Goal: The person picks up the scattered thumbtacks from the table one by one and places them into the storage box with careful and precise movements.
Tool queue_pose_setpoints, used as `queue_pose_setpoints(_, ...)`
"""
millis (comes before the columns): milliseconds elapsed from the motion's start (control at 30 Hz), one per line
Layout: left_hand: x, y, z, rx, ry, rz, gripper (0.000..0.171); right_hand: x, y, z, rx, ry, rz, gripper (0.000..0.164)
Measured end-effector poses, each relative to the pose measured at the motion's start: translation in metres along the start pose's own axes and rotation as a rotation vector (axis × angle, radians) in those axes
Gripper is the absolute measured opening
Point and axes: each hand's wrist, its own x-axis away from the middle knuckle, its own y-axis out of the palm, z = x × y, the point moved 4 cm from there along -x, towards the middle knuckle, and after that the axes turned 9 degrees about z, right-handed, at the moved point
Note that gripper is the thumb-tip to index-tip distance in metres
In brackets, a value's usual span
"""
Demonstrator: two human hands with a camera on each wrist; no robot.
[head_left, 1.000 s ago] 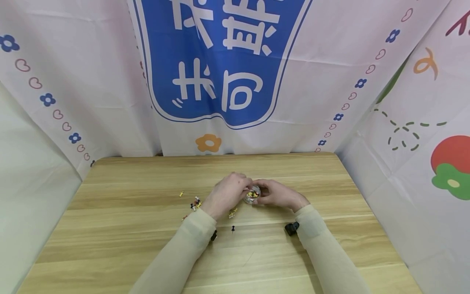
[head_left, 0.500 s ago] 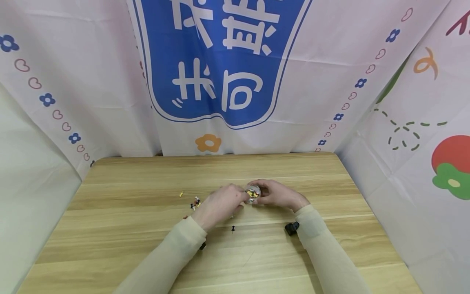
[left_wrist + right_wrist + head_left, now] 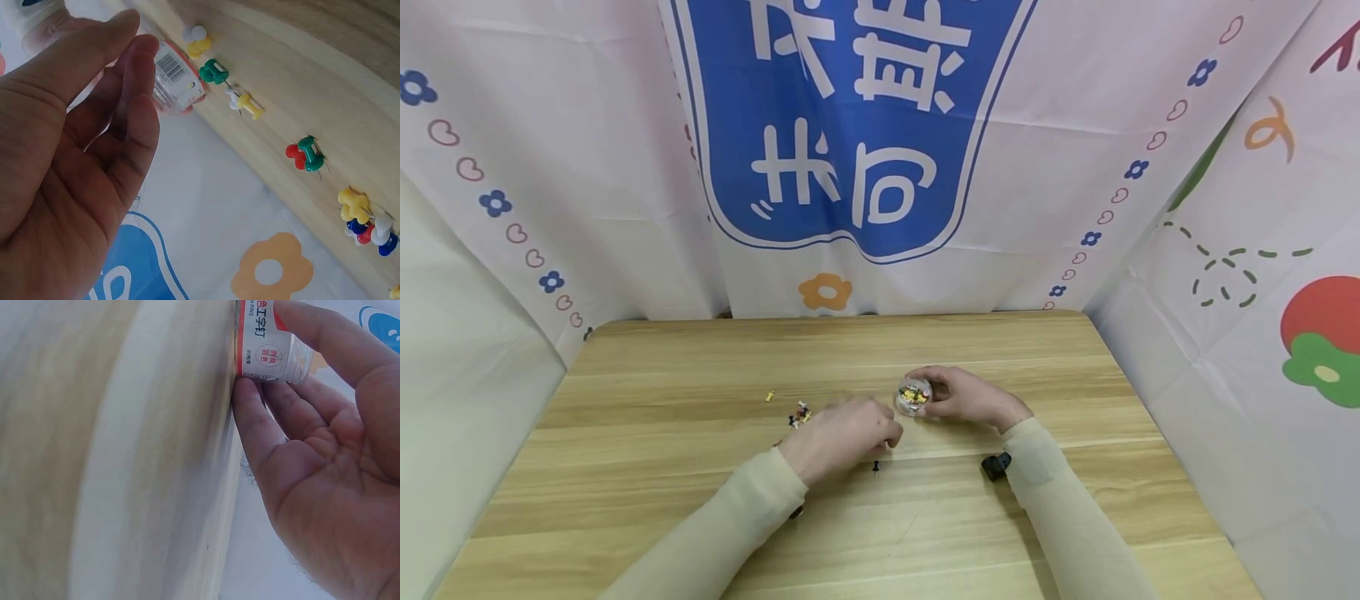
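My right hand [image 3: 970, 396] holds a small clear jar of push pins [image 3: 265, 353] upright on the wooden table, thumb and fingers around its side. Colored pins show through the jar's round open top in the head view. To the left of the jar, my left hand [image 3: 842, 437] hovers low over the table. In the left wrist view its thumb and index fingertips lie close together, with nothing visible between them. Loose push pins lie by it: a green pin [image 3: 214, 72], a red pin [image 3: 295, 156] beside another green one, and a mixed pile [image 3: 354, 205].
A dark push pin [image 3: 876, 467] lies alone nearer the front, and a yellow push pin [image 3: 770, 396] lies farther left. The wooden table [image 3: 1000, 533] meets a printed white cloth [image 3: 1000, 283] at its back edge, with more cloth on both sides.
My left hand has drawn back from the jar's mouth, moving left and toward the front of the table. My right hand and the jar have stayed in place.
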Motion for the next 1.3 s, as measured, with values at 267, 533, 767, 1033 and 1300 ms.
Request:
queue_pose_setpoints(267, 0.008, 0.005, 0.006, -0.01, 0.052, -0.043, 0.015, -0.001, 0.0, 0.001, 0.0, 0.02, 0.004, 0.065)
queue_pose_setpoints(533, 0.011, 0.012, 0.007, -0.057, 0.044, -0.063, 0.018, 0.001, 0.0, 0.001, -0.032, 0.022, 0.004, 0.066)
queue_pose_setpoints(767, 0.012, 0.013, 0.008, -0.075, 0.054, -0.048, 0.02, 0.001, 0.001, 0.001, -0.048, 0.023, 0.007, 0.066)
queue_pose_setpoints(1033, 0.008, 0.013, 0.007, 0.009, 0.054, -0.016, 0.016, 0.0, 0.0, 0.002, -0.016, 0.015, 0.002, 0.065)
queue_pose_setpoints(1300, 0.001, 0.011, 0.002, 0.073, 0.004, 0.035, 0.01, 0.002, 0.001, 0.0, -0.046, 0.022, 0.007, 0.067)
